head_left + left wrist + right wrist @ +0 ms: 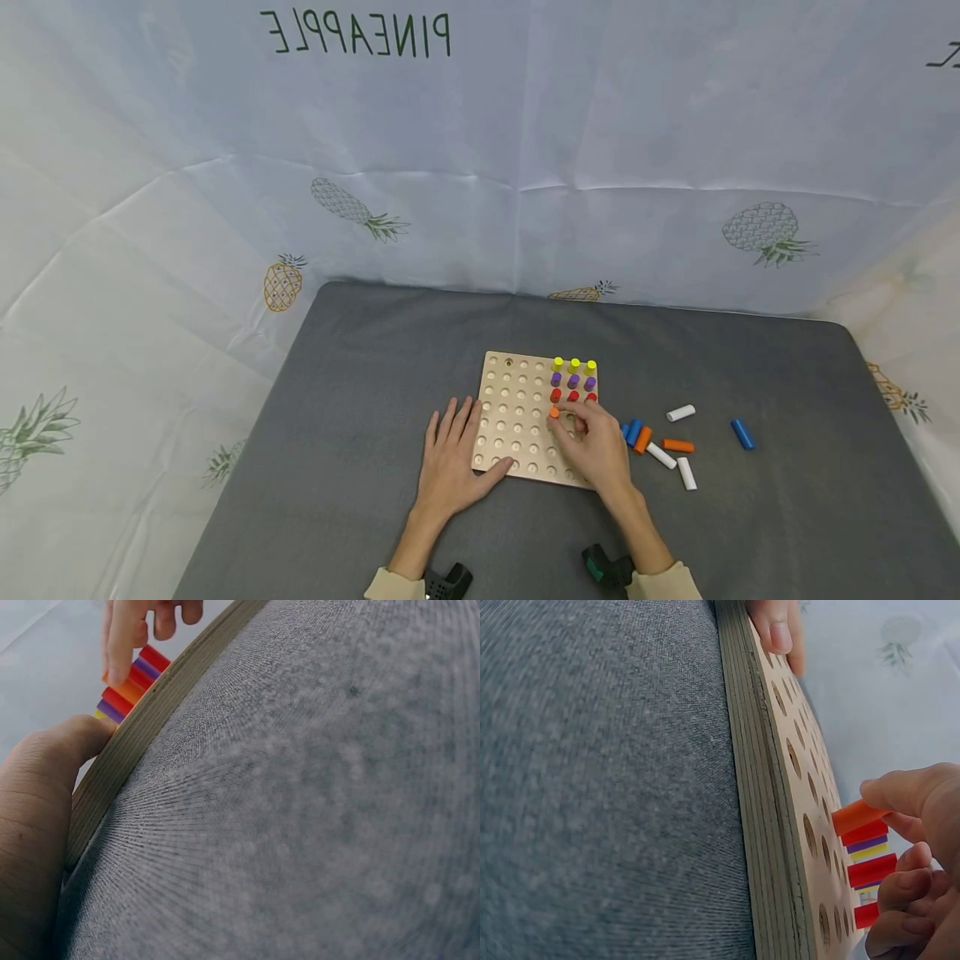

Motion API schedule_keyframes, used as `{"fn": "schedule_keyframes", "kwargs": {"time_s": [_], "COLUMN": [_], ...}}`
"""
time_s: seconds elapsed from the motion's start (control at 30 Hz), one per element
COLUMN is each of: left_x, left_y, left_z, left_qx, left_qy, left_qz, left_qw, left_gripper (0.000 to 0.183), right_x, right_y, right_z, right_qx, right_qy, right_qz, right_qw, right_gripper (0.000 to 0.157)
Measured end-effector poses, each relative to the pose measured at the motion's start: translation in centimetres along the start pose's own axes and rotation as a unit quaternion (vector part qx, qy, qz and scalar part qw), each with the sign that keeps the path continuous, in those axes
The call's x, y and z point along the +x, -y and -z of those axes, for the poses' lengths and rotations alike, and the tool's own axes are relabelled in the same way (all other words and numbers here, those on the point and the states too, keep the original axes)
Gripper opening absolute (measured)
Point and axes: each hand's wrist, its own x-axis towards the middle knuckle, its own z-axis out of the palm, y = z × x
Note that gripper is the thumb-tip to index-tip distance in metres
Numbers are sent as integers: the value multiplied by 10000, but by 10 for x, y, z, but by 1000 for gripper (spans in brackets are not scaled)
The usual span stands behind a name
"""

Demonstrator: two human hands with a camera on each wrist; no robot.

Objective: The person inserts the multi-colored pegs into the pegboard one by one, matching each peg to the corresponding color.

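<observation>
A wooden pegboard with rows of round holes lies on the grey table. Yellow pegs, purple pegs and red pegs stand upright in three rows at its far right corner. My right hand pinches an orange peg between thumb and index finger, its lower end at a hole just in front of the red row. My left hand rests along the board's left side, fingers straight, with the thumb on its near edge.
Right of the board lie loose pegs: blue pegs, orange pegs and white pegs. One blue peg lies farther right. A white curtain with pineapple prints hangs behind the table.
</observation>
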Motion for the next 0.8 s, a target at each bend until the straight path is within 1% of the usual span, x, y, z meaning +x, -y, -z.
{"fn": "schedule_keyframes", "kwargs": {"time_s": [0.2, 0.37, 0.53, 0.8], "left_x": [0, 1, 1, 0], "left_y": [-1, -1, -1, -1], "left_z": [1, 1, 1, 2], "left_qx": [-20, -33, -19, -69], "left_qy": [9, 7, -26, -32], "left_qz": [7, 0, -22, -29], "left_qw": [10000, 10000, 10000, 10000], "left_gripper": [99, 98, 98, 99], "right_x": [1, 3, 4, 4], "right_y": [-1, -4, -4, -3], "right_z": [0, 2, 3, 3], "right_qx": [9, 22, 149, 196], "right_qy": [30, 225, 409, 523], "right_qz": [8, -87, -192, -241], "right_qw": [10000, 9997, 9989, 9981], "right_gripper": [19, 21, 23, 23]}}
